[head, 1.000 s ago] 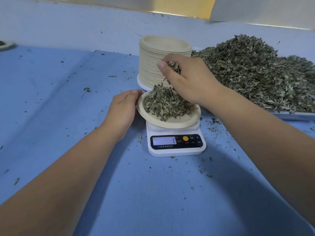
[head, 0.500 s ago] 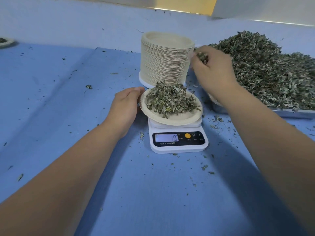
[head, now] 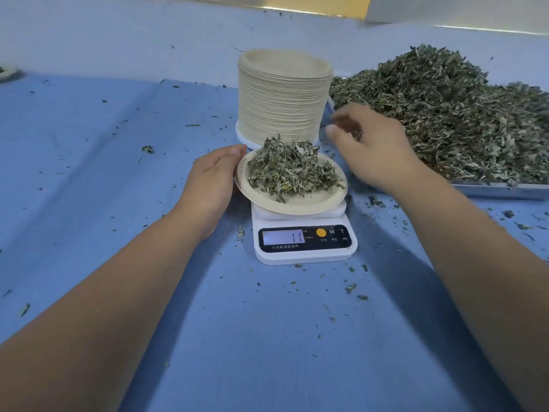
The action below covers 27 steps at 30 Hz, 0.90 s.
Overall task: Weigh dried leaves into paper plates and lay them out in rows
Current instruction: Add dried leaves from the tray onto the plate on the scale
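A paper plate [head: 300, 208] heaped with dried leaves [head: 291, 171] sits on a small white digital scale [head: 306, 243] whose display reads 11. My left hand [head: 212, 185] rests against the plate's left rim with its fingers fairly straight. To the right of the plate and a little behind it, my right hand [head: 374, 153] hovers with its fingers loosely spread and blurred, next to the big pile. Only a crumb or two of leaf shows by its fingers.
A tall stack of paper plates [head: 282, 96] stands just behind the scale. A large pile of dried leaves [head: 445, 114] fills a metal tray [head: 499, 190] at the right. Leaf crumbs dot the blue cloth [head: 118, 173]. Another plate [head: 6, 73] peeks in at the far left.
My right hand dropped leaves on the plate, swung out to the pile, and has now come back toward the plate, lower and with fingers spread. The reading rose to 11. My left hand stayed put.
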Available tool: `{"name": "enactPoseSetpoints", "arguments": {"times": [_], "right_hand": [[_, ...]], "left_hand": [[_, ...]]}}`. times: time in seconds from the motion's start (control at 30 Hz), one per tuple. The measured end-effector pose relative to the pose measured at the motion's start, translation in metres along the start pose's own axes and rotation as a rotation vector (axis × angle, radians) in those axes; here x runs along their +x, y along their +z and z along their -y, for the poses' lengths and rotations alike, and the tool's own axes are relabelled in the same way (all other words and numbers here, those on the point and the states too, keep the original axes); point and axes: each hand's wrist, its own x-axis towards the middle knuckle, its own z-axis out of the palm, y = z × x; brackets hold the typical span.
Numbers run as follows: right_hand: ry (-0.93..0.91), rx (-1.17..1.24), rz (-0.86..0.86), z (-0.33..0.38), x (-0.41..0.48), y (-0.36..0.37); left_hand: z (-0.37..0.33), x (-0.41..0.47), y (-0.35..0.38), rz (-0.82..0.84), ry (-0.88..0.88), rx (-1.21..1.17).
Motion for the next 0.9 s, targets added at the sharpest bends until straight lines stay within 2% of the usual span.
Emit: {"name": "enactPoseSetpoints", "arguments": {"times": [0.13, 0.27, 0.6, 0.73, 0.9], "right_hand": [[-0.304, -0.061, 0.242, 0.048, -0.004, 0.011], [-0.407, -0.234, 0.343, 0.068, -0.004, 0.028], [-0.396, -0.179, 0.165, 0.070, 0.008, 0.035], [-0.329, -0.099, 0.074, 0.076, 0.016, 0.026], [-0.276, -0.149, 0.093, 0.083, 0.026, 0.025]], "left_hand": [[0.001, 0.000, -0.002, 0.059, 0.033, 0.007], [-0.001, -0.002, -0.004, 0.100, 0.048, 0.010], [0.003, 0.002, -0.003, 0.052, 0.043, 0.037], [0.004, 0.002, -0.002, 0.035, 0.040, 0.026], [0.006, 0.005, -0.003, 0.021, 0.040, 0.032]]}}
